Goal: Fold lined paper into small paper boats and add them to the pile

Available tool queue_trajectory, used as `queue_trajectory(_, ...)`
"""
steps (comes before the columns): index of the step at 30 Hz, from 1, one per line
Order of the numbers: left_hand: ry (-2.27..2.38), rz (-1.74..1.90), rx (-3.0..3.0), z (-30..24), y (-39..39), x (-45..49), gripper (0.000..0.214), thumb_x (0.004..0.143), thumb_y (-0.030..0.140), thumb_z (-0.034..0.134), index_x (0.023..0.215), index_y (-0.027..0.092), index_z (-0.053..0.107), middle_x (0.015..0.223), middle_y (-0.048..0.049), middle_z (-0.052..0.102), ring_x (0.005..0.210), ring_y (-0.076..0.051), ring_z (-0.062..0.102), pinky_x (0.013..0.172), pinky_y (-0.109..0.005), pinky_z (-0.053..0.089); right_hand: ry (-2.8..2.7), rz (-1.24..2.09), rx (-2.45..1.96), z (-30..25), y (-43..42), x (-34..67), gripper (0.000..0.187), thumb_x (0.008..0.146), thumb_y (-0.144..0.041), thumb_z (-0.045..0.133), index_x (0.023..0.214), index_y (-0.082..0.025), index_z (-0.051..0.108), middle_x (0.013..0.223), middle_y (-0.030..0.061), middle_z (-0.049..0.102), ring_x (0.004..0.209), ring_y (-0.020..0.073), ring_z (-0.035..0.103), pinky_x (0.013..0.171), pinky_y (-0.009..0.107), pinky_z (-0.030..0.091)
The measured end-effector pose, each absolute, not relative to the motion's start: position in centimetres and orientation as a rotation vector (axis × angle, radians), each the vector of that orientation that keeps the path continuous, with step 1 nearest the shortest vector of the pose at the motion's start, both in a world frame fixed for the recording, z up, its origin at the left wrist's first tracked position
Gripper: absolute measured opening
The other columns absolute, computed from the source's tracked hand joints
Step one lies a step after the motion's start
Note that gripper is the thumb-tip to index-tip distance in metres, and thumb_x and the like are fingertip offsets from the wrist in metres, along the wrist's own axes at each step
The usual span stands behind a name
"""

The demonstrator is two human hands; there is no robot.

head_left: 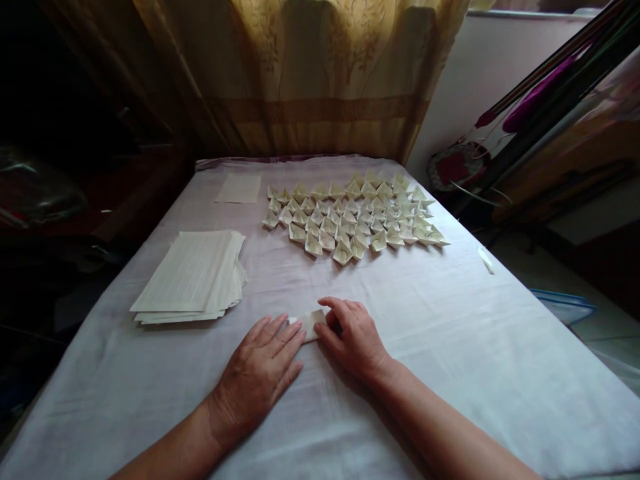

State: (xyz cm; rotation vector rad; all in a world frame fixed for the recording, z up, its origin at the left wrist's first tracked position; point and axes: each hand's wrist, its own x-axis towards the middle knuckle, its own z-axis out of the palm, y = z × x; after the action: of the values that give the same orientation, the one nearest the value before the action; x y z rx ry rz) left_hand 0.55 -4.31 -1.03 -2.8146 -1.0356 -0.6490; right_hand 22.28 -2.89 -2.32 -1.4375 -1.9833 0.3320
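A small folded piece of paper [311, 325] lies on the cloth-covered table, close in front of me. My left hand [263, 363] rests flat with its fingers stretched out, their tips over the paper's left end. At the right end, my right hand [353, 337] has its fingers curled and its thumb against the paper's edge, gripping it. The undersides of both hands are hidden. Beyond them stand several small folded paper boats [350, 217], set close together in rough rows. Left of these is a stack of paper sheets [185, 273].
A single flat sheet [240, 188] lies at the table's far left. A small white scrap [485, 261] is near the right edge of the tablecloth [450, 333]. A yellow curtain [320, 73] hangs behind the table. Dark poles [545, 100] lean at the right.
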Motion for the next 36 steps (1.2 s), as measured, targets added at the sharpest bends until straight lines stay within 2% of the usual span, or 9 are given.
queue_trajectory(5,-1.001,-0.637,-2.797,-1.04,-4.44,0.59,0.034,0.100,0.027,0.045,0.127,0.016,0.063,0.128,-0.0050,0.068,0.117,-0.019,0.062,0.110,-0.034,0.038,-1.938,0.341,-1.449,-2.06,-3.03,22.04,0.023,0.083,-0.018,0.060,0.106,-0.018,0.060,0.069,-0.0014,0.064,0.073,0.0181,0.059,0.077,0.033,0.041)
queue_trajectory(18,-1.013,-0.617,-2.808,-1.58,-4.74,0.68,0.032,0.098,0.017,0.045,0.123,0.016,0.065,0.125,-0.0062,0.070,0.116,-0.019,0.065,0.106,-0.037,0.048,-1.912,0.389,-1.458,-1.93,-3.19,21.90,0.021,0.084,-0.018,0.057,0.105,-0.021,0.061,0.069,-0.0006,0.064,0.073,0.0187,0.060,0.078,0.035,0.043)
queue_trajectory(24,-1.055,-0.653,-2.813,-1.69,-4.81,0.88,0.033,0.099,0.016,0.042,0.122,0.015,0.065,0.124,-0.0058,0.070,0.116,-0.018,0.064,0.108,-0.035,0.045,-1.921,0.377,-1.459,-1.96,-3.23,21.85,0.021,0.085,-0.015,0.058,0.105,-0.021,0.060,0.069,-0.0014,0.063,0.074,0.0179,0.059,0.078,0.035,0.041)
queue_trajectory(29,-1.108,-0.742,-2.806,-1.94,-4.99,1.07,0.029,0.098,0.018,0.047,0.119,0.016,0.067,0.124,-0.0039,0.070,0.120,-0.019,0.061,0.114,-0.037,0.037,-1.941,0.354,-1.464,-1.90,-3.21,21.88,0.021,0.085,-0.015,0.058,0.105,-0.020,0.060,0.072,-0.0005,0.062,0.076,0.0189,0.058,0.078,0.036,0.041)
queue_trajectory(36,-1.233,-0.660,-2.820,-1.93,-5.34,0.66,0.031,0.100,0.026,0.044,0.121,0.026,0.067,0.127,-0.0002,0.068,0.122,-0.022,0.057,0.113,-0.041,0.033,-1.952,0.361,-1.471,-1.84,-3.12,22.06,0.022,0.084,-0.017,0.059,0.106,-0.021,0.057,0.075,0.0006,0.062,0.080,0.0202,0.058,0.079,0.037,0.042)
